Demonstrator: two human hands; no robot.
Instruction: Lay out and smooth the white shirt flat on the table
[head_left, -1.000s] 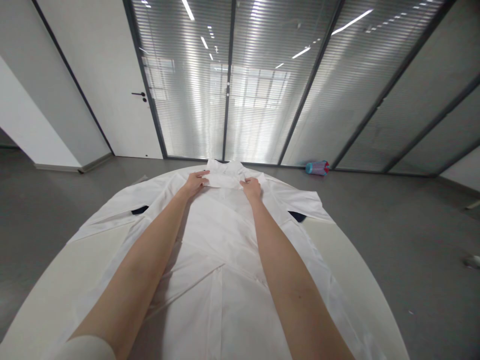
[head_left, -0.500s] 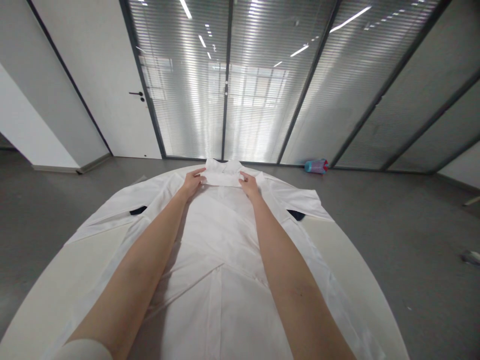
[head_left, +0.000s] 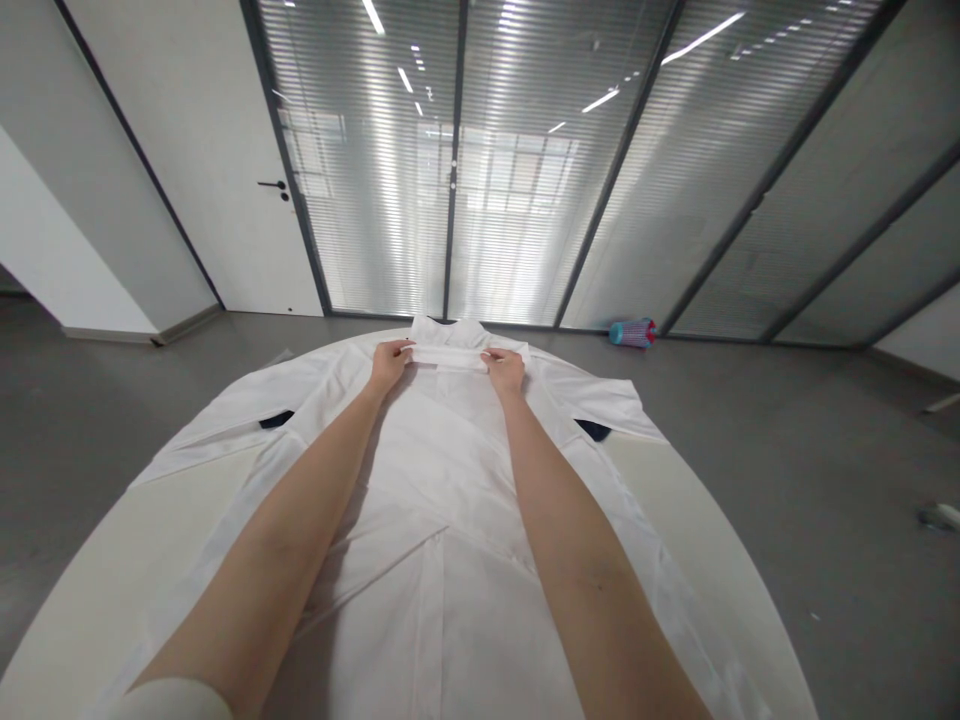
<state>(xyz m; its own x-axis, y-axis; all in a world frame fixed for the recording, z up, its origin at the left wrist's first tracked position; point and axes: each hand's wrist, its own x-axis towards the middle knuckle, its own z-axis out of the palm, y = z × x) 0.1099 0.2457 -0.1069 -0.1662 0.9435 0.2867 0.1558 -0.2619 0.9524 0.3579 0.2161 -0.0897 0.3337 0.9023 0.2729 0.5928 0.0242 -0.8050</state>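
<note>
Head view: the left hand [head_left: 391,366] and right hand [head_left: 504,372] grasp, evenly level, both ends of the folded band [head_left: 448,357] atop the white shirt [head_left: 450,450].

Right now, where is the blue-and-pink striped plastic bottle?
In the head view, the bottle lies on the grey floor, right of the white shirt, at the foot of the glass partition.
</note>
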